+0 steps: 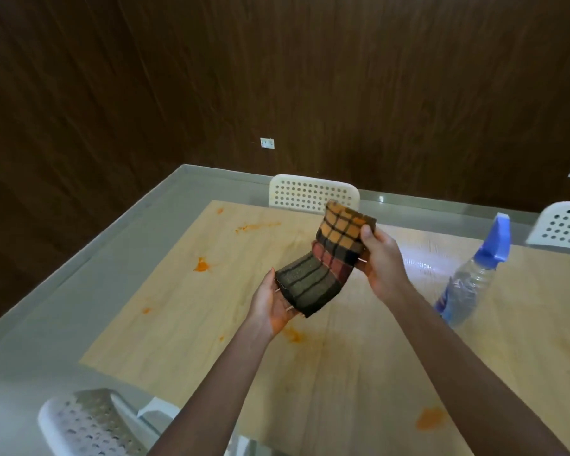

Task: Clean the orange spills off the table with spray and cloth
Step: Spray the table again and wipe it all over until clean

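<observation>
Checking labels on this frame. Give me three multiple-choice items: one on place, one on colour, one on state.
1. Where does the spray bottle stand?
A. On the table, right of the hands
B. On a chair
C. In the left hand

2. What colour is the bottle's spray head?
A. Red
B. Blue
C. Green

3. What state is the checked cloth in?
A. Flat on the table
B. Draped over a chair
C. Held in the air by both hands

Key: 1 A, the bottle stands on the wood top to the right. 2 B, the trigger head is blue. 3 C, the left hand and right hand each hold an end above the spill.
</observation>
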